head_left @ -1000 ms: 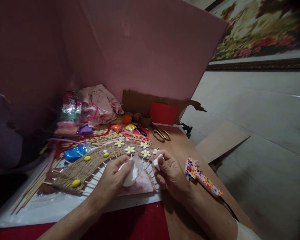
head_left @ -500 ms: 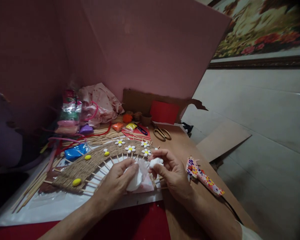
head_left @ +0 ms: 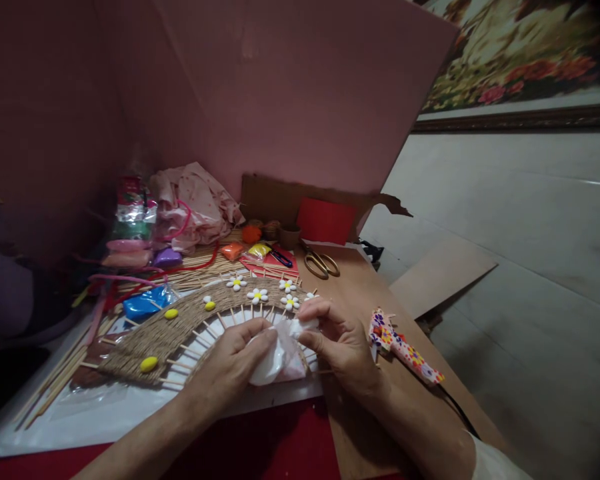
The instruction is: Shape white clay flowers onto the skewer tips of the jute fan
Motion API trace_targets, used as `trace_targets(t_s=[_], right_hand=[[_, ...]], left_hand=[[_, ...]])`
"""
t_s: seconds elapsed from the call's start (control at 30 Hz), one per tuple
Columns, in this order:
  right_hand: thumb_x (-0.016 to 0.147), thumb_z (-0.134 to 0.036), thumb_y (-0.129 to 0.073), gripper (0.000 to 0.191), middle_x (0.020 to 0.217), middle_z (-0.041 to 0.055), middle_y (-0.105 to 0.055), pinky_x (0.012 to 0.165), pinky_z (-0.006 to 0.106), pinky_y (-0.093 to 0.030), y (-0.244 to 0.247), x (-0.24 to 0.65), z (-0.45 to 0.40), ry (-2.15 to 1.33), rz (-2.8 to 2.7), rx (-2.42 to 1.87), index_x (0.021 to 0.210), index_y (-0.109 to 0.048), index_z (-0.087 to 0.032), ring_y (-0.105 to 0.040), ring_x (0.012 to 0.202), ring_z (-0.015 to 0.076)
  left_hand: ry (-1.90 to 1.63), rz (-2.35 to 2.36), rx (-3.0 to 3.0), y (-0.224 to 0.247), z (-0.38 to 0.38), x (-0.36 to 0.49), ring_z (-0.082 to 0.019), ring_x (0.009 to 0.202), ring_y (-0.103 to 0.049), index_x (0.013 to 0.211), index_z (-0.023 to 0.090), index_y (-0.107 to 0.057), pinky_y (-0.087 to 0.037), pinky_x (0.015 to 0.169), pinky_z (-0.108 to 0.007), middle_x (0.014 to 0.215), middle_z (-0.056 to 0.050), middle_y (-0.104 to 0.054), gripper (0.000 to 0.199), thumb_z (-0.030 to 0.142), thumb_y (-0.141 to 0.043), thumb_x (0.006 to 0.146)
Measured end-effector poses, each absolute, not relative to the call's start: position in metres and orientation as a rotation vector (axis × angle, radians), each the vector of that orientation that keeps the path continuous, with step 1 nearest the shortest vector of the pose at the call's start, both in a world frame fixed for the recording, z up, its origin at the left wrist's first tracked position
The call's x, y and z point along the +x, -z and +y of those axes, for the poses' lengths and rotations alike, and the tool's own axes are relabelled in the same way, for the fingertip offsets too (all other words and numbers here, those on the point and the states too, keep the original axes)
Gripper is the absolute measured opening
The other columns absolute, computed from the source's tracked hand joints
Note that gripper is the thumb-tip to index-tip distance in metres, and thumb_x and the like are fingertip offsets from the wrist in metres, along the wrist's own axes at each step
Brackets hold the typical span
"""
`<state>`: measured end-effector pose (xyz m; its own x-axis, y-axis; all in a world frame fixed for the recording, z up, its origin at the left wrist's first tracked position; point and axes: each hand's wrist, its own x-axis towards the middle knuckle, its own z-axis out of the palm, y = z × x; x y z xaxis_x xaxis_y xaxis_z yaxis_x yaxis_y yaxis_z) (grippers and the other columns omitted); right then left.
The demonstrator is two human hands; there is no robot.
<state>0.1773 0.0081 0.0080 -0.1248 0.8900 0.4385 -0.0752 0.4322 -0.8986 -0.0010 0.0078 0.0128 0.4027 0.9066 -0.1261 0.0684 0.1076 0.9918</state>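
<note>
My left hand (head_left: 235,357) is closed on a clear plastic bag of white modelling clay (head_left: 271,360). Between the thumb and fingers of my right hand (head_left: 347,347) is a lump of white clay (head_left: 303,327), close against the mouth of the bag. Beneath both hands lies an arched twine weaving (head_left: 145,340) with wooden sticks poking from its edges. White-petalled clay flowers (head_left: 257,295) with yellow centres sit on its upper right part. Plain yellow ovals (head_left: 149,364) dot the left part, and one of them has a white petal beside it.
Gold-handled scissors (head_left: 320,261) lie behind my right hand. To the right rests a flower-patterned glue gun (head_left: 405,347) with a black cord. Bags of coloured clay, including a blue one (head_left: 147,303), and thin sticks (head_left: 50,390) cover the left side. A red card (head_left: 327,220) leans at the back.
The lump of white clay in my right hand has come closer to the bag's mouth and now meets it. My left hand keeps its hold. The whole view has shifted slightly.
</note>
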Motion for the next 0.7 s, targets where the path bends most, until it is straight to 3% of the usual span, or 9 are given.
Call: trace_targets(t_s=[0.43, 0.7], right_hand=[[0.078, -0.012, -0.065, 0.015, 0.090, 0.0012, -0.058, 0.079, 0.029, -0.043, -0.0022, 0.1749, 0.0025, -0.703, -1.693, -0.756, 0.087, -0.061, -0.024, -0.057, 0.087, 0.0156], [0.073, -0.014, -0.069, 0.014, 0.085, 0.0004, -0.059, 0.074, 0.026, -0.043, -0.0009, 0.1716, 0.0018, -0.940, -1.543, -0.763, 0.083, -0.064, -0.022, -0.056, 0.081, 0.0145]], left_hand=[[-0.787, 0.909, 1.373, -0.0050, 0.0100, 0.0004, -0.009, 0.052, -0.040, 0.076, 0.015, -0.053, -0.028, 0.047, -0.020, 0.063, 0.002, -0.048, 0.032, 0.046, -0.048, 0.083], [-0.779, 0.922, 1.363, -0.0064, 0.0058, 0.0019, -0.009, 0.053, -0.040, 0.079, 0.014, -0.055, -0.028, 0.046, -0.020, 0.062, 0.003, -0.047, 0.033, 0.046, -0.048, 0.083]])
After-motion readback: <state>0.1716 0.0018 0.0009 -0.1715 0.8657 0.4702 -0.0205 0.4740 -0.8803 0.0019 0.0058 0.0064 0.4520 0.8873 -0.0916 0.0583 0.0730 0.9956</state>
